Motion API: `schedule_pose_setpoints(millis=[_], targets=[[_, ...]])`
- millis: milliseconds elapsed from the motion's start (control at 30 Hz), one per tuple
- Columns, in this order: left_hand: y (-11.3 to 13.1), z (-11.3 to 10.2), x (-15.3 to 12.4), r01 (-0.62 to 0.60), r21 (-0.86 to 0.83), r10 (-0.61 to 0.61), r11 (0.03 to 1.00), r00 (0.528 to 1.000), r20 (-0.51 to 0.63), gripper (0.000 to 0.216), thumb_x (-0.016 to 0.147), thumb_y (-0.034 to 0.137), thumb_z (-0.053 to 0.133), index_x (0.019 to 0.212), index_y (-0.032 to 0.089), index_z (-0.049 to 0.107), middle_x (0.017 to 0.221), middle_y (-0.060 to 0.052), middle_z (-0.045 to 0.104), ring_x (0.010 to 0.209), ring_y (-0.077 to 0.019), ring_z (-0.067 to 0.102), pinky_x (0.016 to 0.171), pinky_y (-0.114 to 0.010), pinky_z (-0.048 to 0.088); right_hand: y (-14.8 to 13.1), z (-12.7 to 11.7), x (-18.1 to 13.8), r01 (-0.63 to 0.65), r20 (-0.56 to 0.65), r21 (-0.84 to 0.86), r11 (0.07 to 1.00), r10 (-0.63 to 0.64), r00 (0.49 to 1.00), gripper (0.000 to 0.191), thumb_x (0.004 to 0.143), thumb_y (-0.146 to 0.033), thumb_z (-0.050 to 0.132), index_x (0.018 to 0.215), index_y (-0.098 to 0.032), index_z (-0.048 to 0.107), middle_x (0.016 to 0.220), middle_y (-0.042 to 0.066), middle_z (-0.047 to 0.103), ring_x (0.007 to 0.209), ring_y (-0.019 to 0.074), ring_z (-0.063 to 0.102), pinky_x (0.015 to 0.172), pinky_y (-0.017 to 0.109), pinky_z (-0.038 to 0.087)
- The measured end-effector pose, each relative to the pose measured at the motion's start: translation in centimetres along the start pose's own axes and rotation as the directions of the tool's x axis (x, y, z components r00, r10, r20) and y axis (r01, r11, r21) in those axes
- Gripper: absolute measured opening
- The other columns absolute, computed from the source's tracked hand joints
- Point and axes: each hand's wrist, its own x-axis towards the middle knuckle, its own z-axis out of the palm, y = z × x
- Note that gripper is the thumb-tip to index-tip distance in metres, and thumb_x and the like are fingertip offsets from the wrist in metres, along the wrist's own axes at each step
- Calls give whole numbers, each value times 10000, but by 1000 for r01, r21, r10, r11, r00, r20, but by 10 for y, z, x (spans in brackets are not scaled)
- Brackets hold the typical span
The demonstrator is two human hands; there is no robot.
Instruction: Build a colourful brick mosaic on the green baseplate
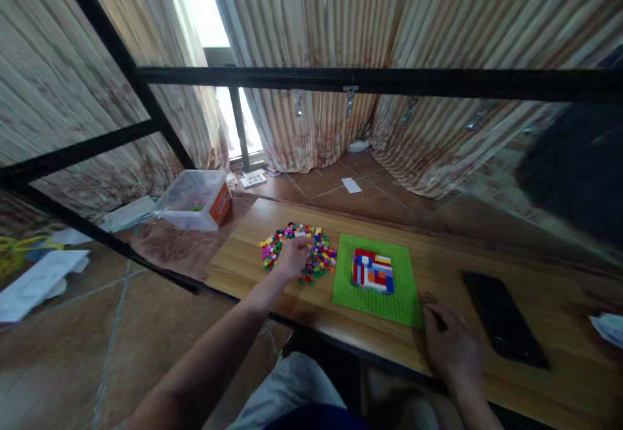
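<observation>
My left hand (293, 257) reaches over a spread pile of small colourful toy bricks (324, 258) on the left part of the table. Its fingers are pinched together among the bricks; what they hold, if anything, is too small to make out. Right of the pile lies a green baseplate (374, 305). A block of red, white, blue, yellow and orange bricks (373, 272) is built on its middle. My right hand (450, 342) rests on the table beside the plate's near right corner, fingers curled in. Whatever may be inside them is hidden.
A black phone (505, 318) lies on the wooden table (418, 238) to the right. A clear plastic box (187, 200) with a few pieces inside stands on the floor at left. A black metal frame (272, 77) crosses in front of striped curtains.
</observation>
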Motion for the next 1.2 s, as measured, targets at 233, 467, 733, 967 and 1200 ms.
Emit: schedule_pose_setpoints(millis=[233,467,733,967,1200], targets=[[7,-6,-6,10,-139,-10,990,1000,-1,268,746,110,637,1000,149,713,899,-30,716,482,-74,560,508,-205,468,1,1,0,28,-29,69,997,-26,999,499,874,-583,363,833,-182,658,958,129,672,906,259,614,839,395,479],[19,-12,-18,148,-693,-139,705,988,69,97,787,203,686,781,106,695,767,-30,681,708,-90,648,772,-219,545,3,2,0,32,-30,63,998,-31,999,498,871,-580,366,847,-182,664,956,126,673,919,264,612,846,404,473],[26,-16,-27,262,-785,-232,561,960,155,80,800,41,627,838,86,681,779,-75,692,721,-119,685,779,-254,581,3,2,0,28,-43,70,997,-25,999,494,873,-577,377,839,-179,668,963,134,672,919,273,615,823,407,477],[28,-17,-29,287,-755,-211,589,957,200,122,728,11,688,833,73,686,763,-79,698,673,-119,677,704,-235,574,4,3,0,47,-51,46,998,-44,998,509,879,-573,358,844,-171,667,953,131,674,907,264,623,836,399,485],[25,-12,-29,207,-680,-175,703,978,116,129,660,93,752,768,94,680,649,-28,664,555,-101,625,596,-224,526,4,2,0,36,-40,34,999,-34,999,503,872,-572,366,850,-174,672,964,129,675,925,268,621,844,407,483]])
